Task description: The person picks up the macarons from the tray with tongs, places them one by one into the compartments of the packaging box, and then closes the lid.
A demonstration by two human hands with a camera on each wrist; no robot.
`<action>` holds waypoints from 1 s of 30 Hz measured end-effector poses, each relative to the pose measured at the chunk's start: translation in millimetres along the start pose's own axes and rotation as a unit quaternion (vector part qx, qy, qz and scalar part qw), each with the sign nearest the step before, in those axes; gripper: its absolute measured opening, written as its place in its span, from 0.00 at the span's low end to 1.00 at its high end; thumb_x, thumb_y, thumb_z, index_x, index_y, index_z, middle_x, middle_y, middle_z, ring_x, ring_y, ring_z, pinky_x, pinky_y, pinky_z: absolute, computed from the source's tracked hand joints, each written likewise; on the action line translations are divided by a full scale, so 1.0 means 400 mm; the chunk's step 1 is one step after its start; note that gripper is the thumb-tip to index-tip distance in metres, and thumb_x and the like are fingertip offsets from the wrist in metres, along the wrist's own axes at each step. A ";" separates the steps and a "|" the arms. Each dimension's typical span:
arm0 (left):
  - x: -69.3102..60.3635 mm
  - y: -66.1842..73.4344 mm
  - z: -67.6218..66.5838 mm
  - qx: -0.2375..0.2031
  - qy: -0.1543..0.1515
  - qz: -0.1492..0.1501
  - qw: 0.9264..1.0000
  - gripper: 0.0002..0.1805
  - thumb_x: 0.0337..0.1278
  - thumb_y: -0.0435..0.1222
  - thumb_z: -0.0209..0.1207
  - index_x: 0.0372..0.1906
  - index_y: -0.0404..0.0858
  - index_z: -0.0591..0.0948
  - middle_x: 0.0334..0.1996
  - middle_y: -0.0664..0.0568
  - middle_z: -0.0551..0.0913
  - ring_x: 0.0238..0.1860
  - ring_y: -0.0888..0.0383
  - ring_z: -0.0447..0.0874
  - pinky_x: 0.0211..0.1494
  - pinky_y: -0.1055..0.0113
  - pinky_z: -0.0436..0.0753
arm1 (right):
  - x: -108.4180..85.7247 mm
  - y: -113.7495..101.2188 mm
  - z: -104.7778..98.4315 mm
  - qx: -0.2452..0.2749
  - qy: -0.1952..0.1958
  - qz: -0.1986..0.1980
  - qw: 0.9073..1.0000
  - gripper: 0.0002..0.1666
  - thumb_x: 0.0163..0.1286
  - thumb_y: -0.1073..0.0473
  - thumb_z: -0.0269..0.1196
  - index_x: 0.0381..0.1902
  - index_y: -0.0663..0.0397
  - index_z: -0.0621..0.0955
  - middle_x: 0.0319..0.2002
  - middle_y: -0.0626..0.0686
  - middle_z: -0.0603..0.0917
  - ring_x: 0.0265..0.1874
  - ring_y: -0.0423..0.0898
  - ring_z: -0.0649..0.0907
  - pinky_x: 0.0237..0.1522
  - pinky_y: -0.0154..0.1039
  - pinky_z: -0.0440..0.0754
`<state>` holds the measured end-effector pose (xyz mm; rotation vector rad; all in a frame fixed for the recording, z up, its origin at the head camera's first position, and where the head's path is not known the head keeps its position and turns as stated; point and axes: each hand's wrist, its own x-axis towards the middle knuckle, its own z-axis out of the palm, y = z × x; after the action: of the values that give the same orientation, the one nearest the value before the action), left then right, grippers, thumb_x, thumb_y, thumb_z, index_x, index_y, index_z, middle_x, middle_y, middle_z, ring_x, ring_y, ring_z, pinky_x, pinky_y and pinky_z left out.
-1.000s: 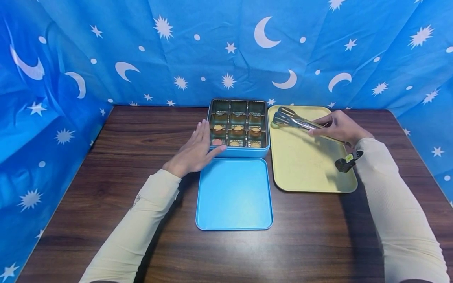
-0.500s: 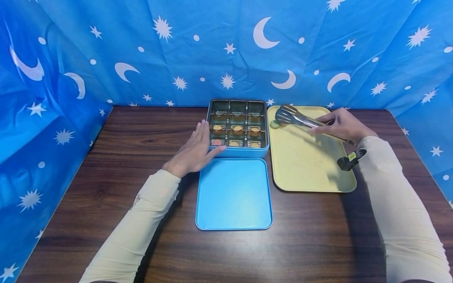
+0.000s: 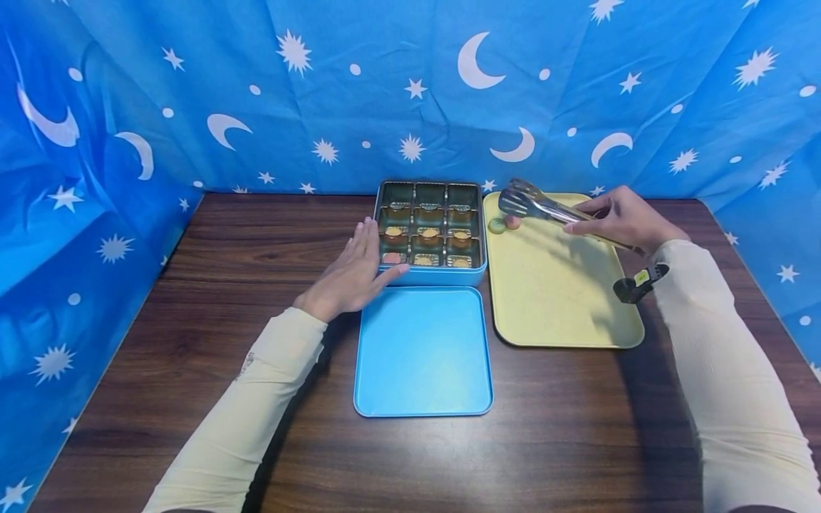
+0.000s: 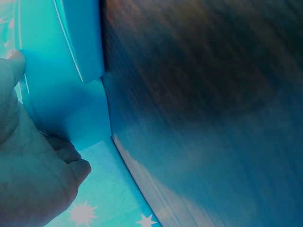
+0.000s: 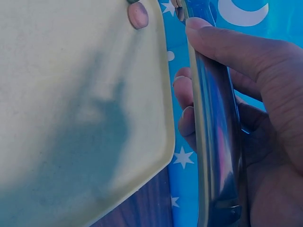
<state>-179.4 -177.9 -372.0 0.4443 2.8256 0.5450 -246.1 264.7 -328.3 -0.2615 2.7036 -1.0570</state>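
Gripping silver metal tongs (image 3: 553,209), the nearer right hand (image 3: 635,218) points their long axis leftward; left of this grip, near the parted tips, a round green piece (image 3: 497,226) and a round pink piece (image 3: 512,223) lie on the rectangular yellow tray (image 3: 558,306), the straight-fingered left hand (image 3: 351,273) farther.

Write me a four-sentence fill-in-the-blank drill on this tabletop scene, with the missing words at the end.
1. The right hand holds long, shiny metal tongs over the rectangular tray, whose colour is ____.
2. The left hand rests against the blue square tin, whose inside is split into ____ compartments.
3. On the tray, a small rounded pink piece lies beside another small rounded piece coloured ____.
4. In the head view, the flat blue square lid lies in ____ of the tin.

Missing words: yellow; nine; green; front.
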 end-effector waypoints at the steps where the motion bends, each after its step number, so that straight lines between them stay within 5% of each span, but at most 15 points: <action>1: -0.001 0.001 0.000 -0.001 0.000 0.000 1.000 0.55 0.73 0.66 0.40 0.79 0.32 0.30 0.80 0.38 0.28 0.80 0.47 0.23 0.80 0.53 0.36 | 0.001 -0.002 -0.001 0.007 0.000 0.000 1.000 0.36 0.61 0.47 0.76 0.60 0.64 0.82 0.20 0.47 0.71 0.13 0.41 0.60 0.15 0.40 0.64; 7: -0.002 0.002 -0.002 -0.002 0.000 0.002 1.000 0.55 0.73 0.66 0.39 0.79 0.31 0.30 0.80 0.38 0.28 0.80 0.47 0.23 0.80 0.53 0.37 | 0.007 -0.020 -0.007 0.038 -0.004 0.007 0.999 0.39 0.60 0.46 0.76 0.62 0.64 0.81 0.49 0.64 0.83 0.14 0.41 0.60 0.16 0.41 0.63; 10: -0.002 0.001 -0.002 -0.001 0.000 0.003 1.000 0.55 0.73 0.66 0.39 0.79 0.31 0.30 0.80 0.39 0.27 0.80 0.46 0.24 0.80 0.53 0.37 | 0.014 -0.030 -0.010 0.025 -0.005 0.005 1.000 0.41 0.59 0.43 0.77 0.63 0.62 0.80 0.34 0.59 0.84 0.13 0.41 0.58 0.14 0.40 0.62; 13: -0.002 0.000 -0.002 0.002 0.000 0.004 1.000 0.55 0.73 0.66 0.39 0.79 0.31 0.30 0.80 0.39 0.27 0.80 0.45 0.24 0.80 0.53 0.37 | 0.018 -0.043 -0.010 0.005 -0.006 -0.001 1.000 0.40 0.59 0.42 0.76 0.63 0.60 0.81 0.17 0.48 0.66 0.10 0.41 0.56 0.12 0.39 0.60; 14: -0.002 0.000 -0.002 0.002 0.000 0.003 1.000 0.55 0.73 0.66 0.39 0.79 0.31 0.30 0.80 0.38 0.27 0.80 0.45 0.25 0.80 0.53 0.37 | 0.020 -0.047 -0.009 -0.002 -0.005 -0.006 1.000 0.39 0.59 0.42 0.76 0.62 0.60 0.82 0.16 0.45 0.62 0.10 0.41 0.56 0.11 0.39 0.59; 25: -0.004 0.003 -0.003 -0.001 -0.003 0.003 1.000 0.55 0.73 0.67 0.38 0.78 0.32 0.28 0.80 0.40 0.25 0.80 0.46 0.24 0.80 0.53 0.36 | 0.047 -0.101 0.013 0.004 -0.008 -0.022 1.000 0.37 0.59 0.43 0.77 0.60 0.59 0.83 0.20 0.46 0.74 0.15 0.40 0.64 0.21 0.39 0.67; 30: -0.004 0.003 -0.003 0.000 -0.003 0.004 1.000 0.55 0.73 0.67 0.38 0.79 0.32 0.29 0.80 0.39 0.26 0.80 0.46 0.24 0.80 0.53 0.36 | 0.064 -0.121 0.032 0.031 -0.017 -0.019 0.999 0.35 0.59 0.48 0.77 0.61 0.59 0.83 0.17 0.44 0.66 0.17 0.41 0.64 0.23 0.39 0.67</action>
<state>-178.0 -177.8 -370.3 0.4555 2.8191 0.5433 -263.0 215.0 -307.9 -0.3189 2.6409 -1.1351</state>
